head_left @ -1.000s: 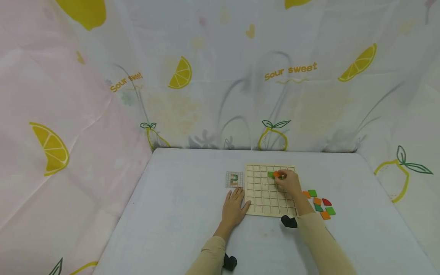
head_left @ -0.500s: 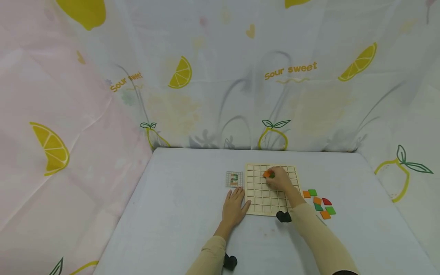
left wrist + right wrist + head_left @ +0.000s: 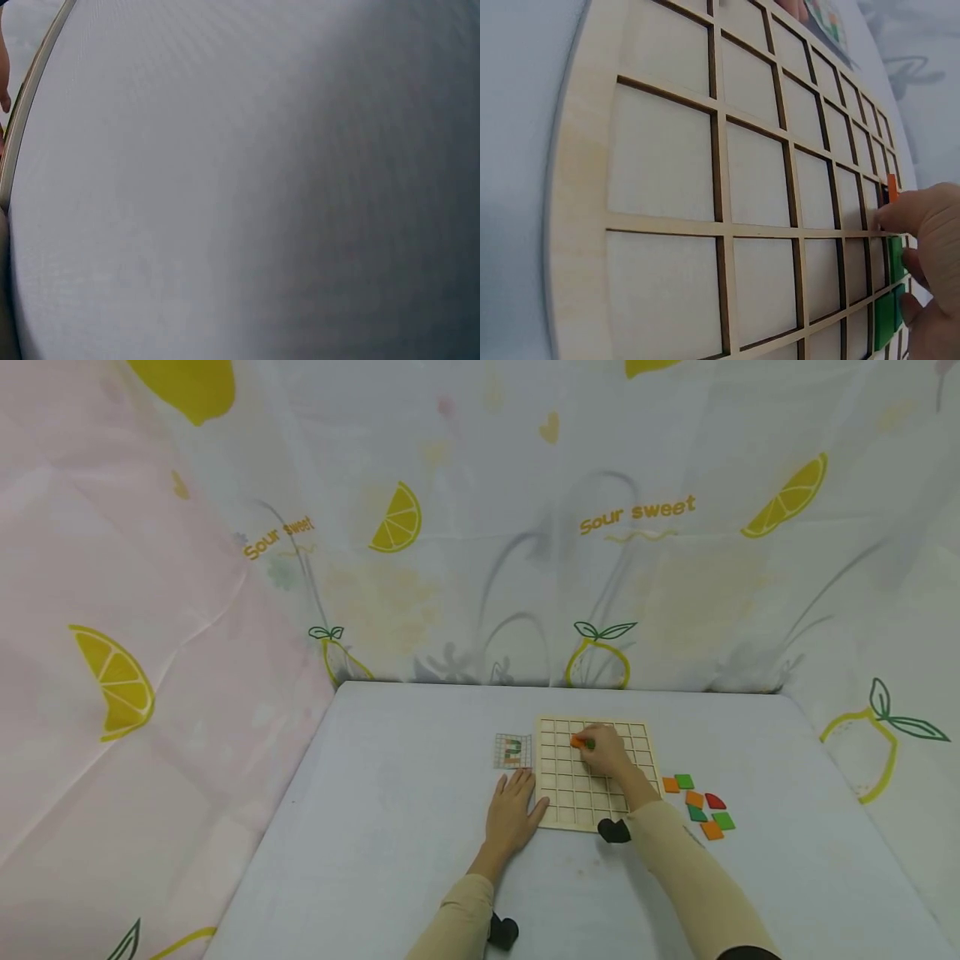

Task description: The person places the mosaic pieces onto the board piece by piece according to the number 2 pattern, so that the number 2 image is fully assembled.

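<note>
My right hand (image 3: 606, 753) is over the upper part of a pale wooden grid board (image 3: 573, 793). It pinches an orange tile (image 3: 576, 742), which in the right wrist view stands on edge as a thin orange tile (image 3: 892, 187) at a cell. Beside those fingers, green tiles (image 3: 883, 322) sit in cells, partly hidden by the hand. My left hand (image 3: 512, 810) lies flat on the table, fingers straight, thumb at the board's left edge. Just beyond its fingertips is a small pattern card (image 3: 513, 751) with a printed grid and coloured shape.
Right of the board lie several loose tiles: orange squares (image 3: 712, 831), green pieces (image 3: 723, 821) and a red rounded piece (image 3: 715, 801). The white table (image 3: 375, 827) runs back to a lemon-print cloth (image 3: 480, 568). Mostly table surface (image 3: 187, 187) fills the left wrist view.
My right hand has moved left across the board with the orange tile, past the green one, and then stays low over a cell there. The left hand has not moved.
</note>
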### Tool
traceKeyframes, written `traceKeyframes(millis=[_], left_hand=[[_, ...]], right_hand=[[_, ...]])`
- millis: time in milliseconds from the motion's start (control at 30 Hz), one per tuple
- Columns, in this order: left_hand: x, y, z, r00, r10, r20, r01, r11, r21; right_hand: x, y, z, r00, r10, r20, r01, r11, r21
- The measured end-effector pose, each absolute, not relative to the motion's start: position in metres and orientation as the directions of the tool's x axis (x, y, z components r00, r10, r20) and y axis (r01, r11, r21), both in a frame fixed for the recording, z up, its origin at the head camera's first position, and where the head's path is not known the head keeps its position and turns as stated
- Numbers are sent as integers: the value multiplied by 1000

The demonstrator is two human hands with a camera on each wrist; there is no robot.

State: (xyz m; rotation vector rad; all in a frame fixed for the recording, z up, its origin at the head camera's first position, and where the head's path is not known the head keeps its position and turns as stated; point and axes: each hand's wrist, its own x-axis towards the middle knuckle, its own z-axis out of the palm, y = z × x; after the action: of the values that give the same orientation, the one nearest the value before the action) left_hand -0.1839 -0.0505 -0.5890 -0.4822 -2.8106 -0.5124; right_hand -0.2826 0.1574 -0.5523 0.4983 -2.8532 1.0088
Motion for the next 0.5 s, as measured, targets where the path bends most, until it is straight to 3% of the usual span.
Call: traceKeyframes(millis=[333,500], left_hand=[[-186,-51,-591,-908,281,312,371,883,285],[-186,-51,-593,-903,282,325,377,882,284]], right_hand=[[-273,152,-553,-956,-223,192,-290,816,-500],[-271,151,-560,-964,-176,202,-256,825,-504]])
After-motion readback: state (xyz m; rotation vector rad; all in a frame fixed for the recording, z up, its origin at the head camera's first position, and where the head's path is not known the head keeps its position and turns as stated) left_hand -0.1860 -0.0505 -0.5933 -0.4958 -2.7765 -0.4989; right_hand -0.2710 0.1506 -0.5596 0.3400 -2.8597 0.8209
